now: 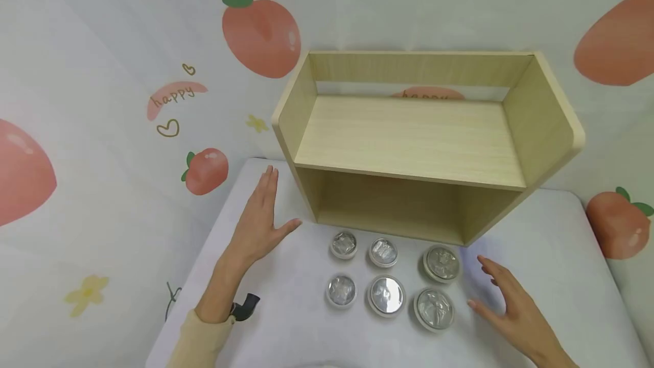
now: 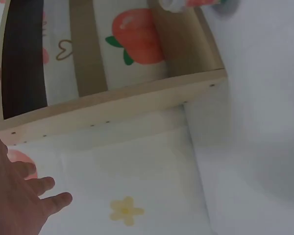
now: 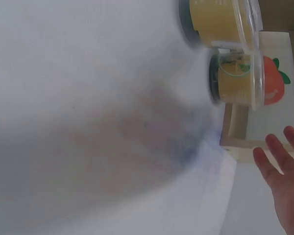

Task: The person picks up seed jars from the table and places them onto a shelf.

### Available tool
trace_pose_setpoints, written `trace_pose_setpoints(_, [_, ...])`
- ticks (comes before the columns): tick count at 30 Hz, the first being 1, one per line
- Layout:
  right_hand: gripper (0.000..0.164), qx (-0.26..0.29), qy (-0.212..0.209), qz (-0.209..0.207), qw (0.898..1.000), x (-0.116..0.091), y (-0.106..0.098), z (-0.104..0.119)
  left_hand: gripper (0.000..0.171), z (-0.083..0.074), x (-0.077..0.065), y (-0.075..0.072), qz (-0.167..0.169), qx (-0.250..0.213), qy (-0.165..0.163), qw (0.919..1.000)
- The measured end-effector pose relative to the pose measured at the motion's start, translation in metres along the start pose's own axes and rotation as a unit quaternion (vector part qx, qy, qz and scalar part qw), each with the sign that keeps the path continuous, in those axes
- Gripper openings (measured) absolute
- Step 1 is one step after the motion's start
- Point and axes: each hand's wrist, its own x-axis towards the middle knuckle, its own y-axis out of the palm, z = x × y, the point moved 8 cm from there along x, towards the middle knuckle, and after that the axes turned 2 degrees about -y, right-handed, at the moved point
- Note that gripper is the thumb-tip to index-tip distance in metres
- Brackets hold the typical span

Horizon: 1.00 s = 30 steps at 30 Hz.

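My left hand (image 1: 259,221) hovers left of the wooden shelf (image 1: 409,135), fingers straight and thumb spread, holding nothing. In the left wrist view its spread fingers (image 2: 39,186) stand beside the shelf's side panel (image 2: 108,110). On the right, my other hand (image 1: 516,308) is held over the table with fingers parted and relaxed, just right of two round tubs, a back one (image 1: 442,264) and a front one (image 1: 434,309). Those belong to two rows of several lidded tubs before the shelf. From the side, a tub (image 3: 235,81) shows yellow wrapping and a clear rim.
The shelf has an upper board (image 1: 409,141) and an open lower compartment (image 1: 390,203). Its back stands by a fruit-printed cloth (image 1: 128,231). A dark curved object (image 1: 246,307) shows beside the left wrist. White covering lies over the table (image 1: 286,334).
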Motion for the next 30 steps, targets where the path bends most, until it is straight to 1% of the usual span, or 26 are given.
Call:
trace_pose_setpoints(4, [0.096,0.022,0.001,0.008,1.0,-0.001,0.003,0.004,0.11,-0.006,0.006,-0.006,-0.005,-0.013,0.01,0.9999])
trace_pose_setpoints(9, [0.096,0.045,-0.038,-0.009,0.998,-0.003,0.007,0.012,0.112,-0.011,0.014,-0.011,0.006,-0.043,0.005,0.999])
trace_pose_setpoints(11, [0.096,0.057,-0.05,-0.009,0.997,-0.004,0.01,0.015,0.114,-0.013,0.018,-0.012,0.011,-0.057,0.0,0.9983])
trace_pose_setpoints(16, [0.094,0.082,-0.053,0.001,0.995,-0.01,0.02,0.02,0.116,-0.019,0.028,-0.02,0.006,-0.079,0.001,0.9968])
trace_pose_setpoints(21, [0.091,0.087,-0.072,0.006,0.994,-0.015,0.029,0.028,0.114,-0.026,0.038,-0.035,-0.019,-0.103,0.026,0.9941])
trace_pose_setpoints(23, [0.089,0.087,-0.074,0.008,0.993,-0.016,0.032,0.029,0.112,-0.029,0.042,-0.04,-0.028,-0.112,0.039,0.9926])
trace_pose_setpoints(30, [0.083,0.09,-0.041,0.035,0.994,-0.021,0.042,0.031,0.105,-0.035,0.054,-0.053,-0.057,-0.13,0.072,0.9873])
